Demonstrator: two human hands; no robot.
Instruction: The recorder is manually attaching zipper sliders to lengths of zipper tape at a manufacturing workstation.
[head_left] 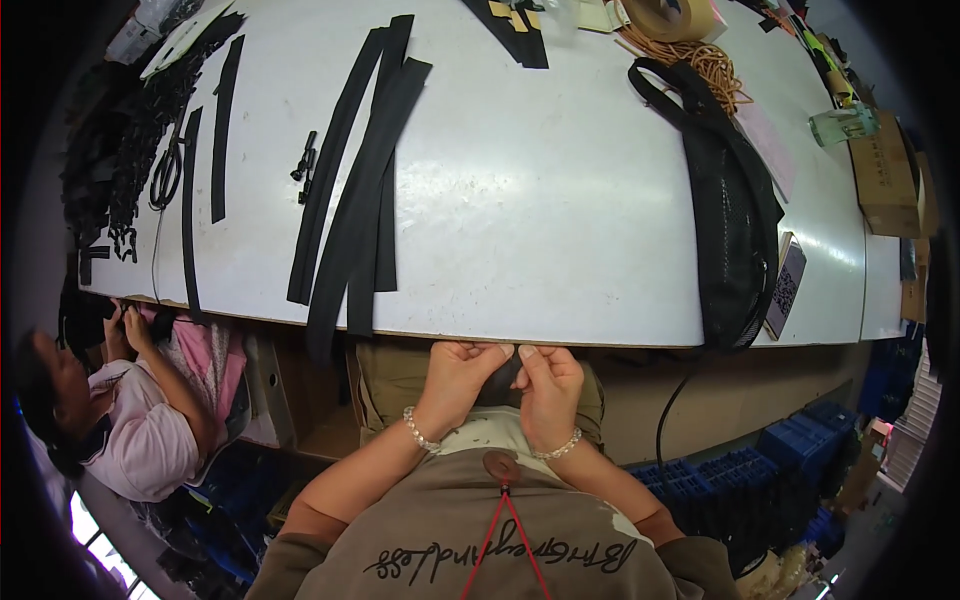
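Observation:
At the table's front edge, my left hand (455,382) and my right hand (552,390) are close together, thumbs and fingertips pinched. Something dark (505,385) shows between and below them, but its kind is hard to make out. Beyond my left hand, long flat black webbing strips (375,190) lie crossed, the nearest ends hanging over the edge. Small black plastic pieces (305,165) rest beside them. To the right of my right hand lies a long black bag (735,220) with a loop at its far end, its near end at the table edge.
A phone (788,285) lies right of the bag. Coiled tan cord (705,65), a tape roll (675,18) and a glass (845,124) stand farther back. Black parts (125,165) heap at far left. Another person (150,430) works at left. Blue crates (720,470) stand below at right.

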